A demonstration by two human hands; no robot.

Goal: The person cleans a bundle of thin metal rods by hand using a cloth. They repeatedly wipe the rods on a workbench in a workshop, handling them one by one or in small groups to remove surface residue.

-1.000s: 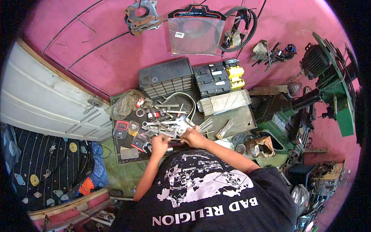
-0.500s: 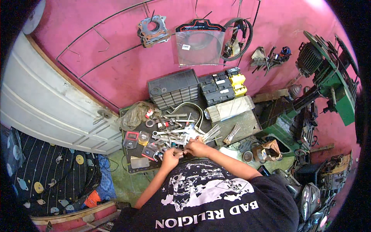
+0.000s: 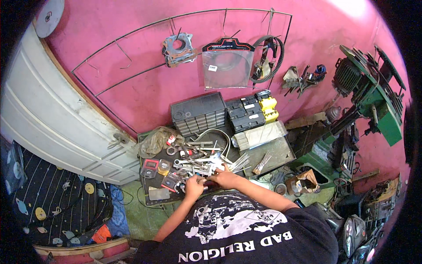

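At the near edge of the cluttered workbench (image 3: 211, 192), my two hands are close together. My left hand (image 3: 194, 186) is closed, its fingertips pinched toward the right. Beside it, my right hand (image 3: 223, 178) is also closed, fingers bent inward toward the left one. Something small lies between the fingertips, too small and covered to name. Just beyond the hands is a pile of metal wrenches (image 3: 193, 162). Left of them lie a red-and-black case (image 3: 150, 168), a small amber container (image 3: 164, 166) and a clear pack with red edging (image 3: 170, 183).
A grey drawer cabinet (image 3: 198, 115) and black-and-yellow boxes (image 3: 252, 113) stand at the back. Thin metal rods (image 3: 239, 163) lie right of the tools. A green drill press (image 3: 371, 110) rises at right. The white door (image 3: 66, 119) is at left, gasket plates (image 3: 179, 49) hang above.
The view has tilted up a little, so the wall and bench appear lower. Both hands stay together at the bench edge, with only small finger shifts.
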